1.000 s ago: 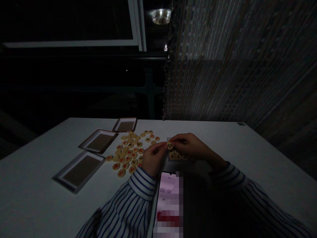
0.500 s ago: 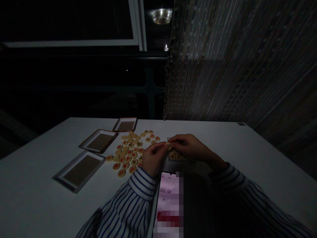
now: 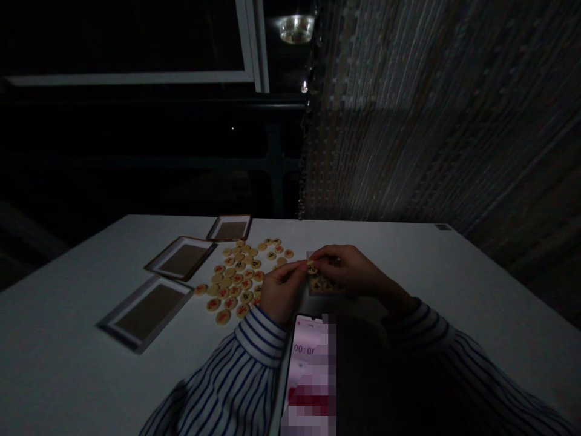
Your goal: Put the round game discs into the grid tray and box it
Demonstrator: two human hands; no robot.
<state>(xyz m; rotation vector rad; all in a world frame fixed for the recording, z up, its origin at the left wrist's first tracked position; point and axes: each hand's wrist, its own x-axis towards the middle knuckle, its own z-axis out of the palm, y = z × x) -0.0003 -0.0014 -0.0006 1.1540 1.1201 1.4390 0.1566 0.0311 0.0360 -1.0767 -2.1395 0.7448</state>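
One white table (image 3: 399, 266) spreads across the lower scene, and a string curtain (image 3: 399, 109) hangs behind it at one o'clock from our hands. Our striped sleeves (image 3: 227, 375) reach in from seven and four o'clock, the right one mostly in shadow. Reading the dial from our hands, we see a near tray (image 3: 149, 312) at eight o'clock, a middle tray (image 3: 184, 260) at nine and a far tray (image 3: 230, 231) at ten, each with a brown base. A lit phone (image 3: 305, 366) lies at six o'clock, its screen partly masked by blocks. Our left hand (image 3: 281, 290) and right hand (image 3: 349, 266) meet at a shallow box (image 3: 327, 295) of character-marked discs (image 3: 328, 286), which the right hand partly hides. Loose discs (image 3: 231, 289), some red-marked, some black-marked, some plain, spread at nine o'clock, between the trays and our left hand. Last and smallest, one pale disc (image 3: 311, 267) with a black mark sits gripped between both hands' fingertips, at the box's ten o'clock corner.
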